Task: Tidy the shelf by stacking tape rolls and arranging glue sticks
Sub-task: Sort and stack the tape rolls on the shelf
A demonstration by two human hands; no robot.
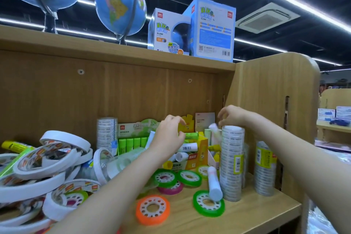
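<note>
My left hand (169, 136) grips a green glue stick (191, 135) over the yellow-orange glue stick box (198, 159), which holds several sticks lying at angles. My right hand (232, 117) hovers above a tall stack of clear tape rolls (232, 165) and pinches a blurred white glue stick (214, 128) by its top. Another white glue stick (214, 184) leans on that stack. Small coloured tape rolls lie loose in front: an orange roll (152, 210), a green roll (209, 204) and a pink roll (171, 189). A pile of white tape rolls (47, 159) fills the left.
A second clear tape stack (265, 170) stands by the shelf's right side panel (275, 91), and a third stack (106, 135) at the back. A carton of green glue sticks (133, 139) sits behind. Globes (119, 5) and globe boxes (212, 28) stand on the top board.
</note>
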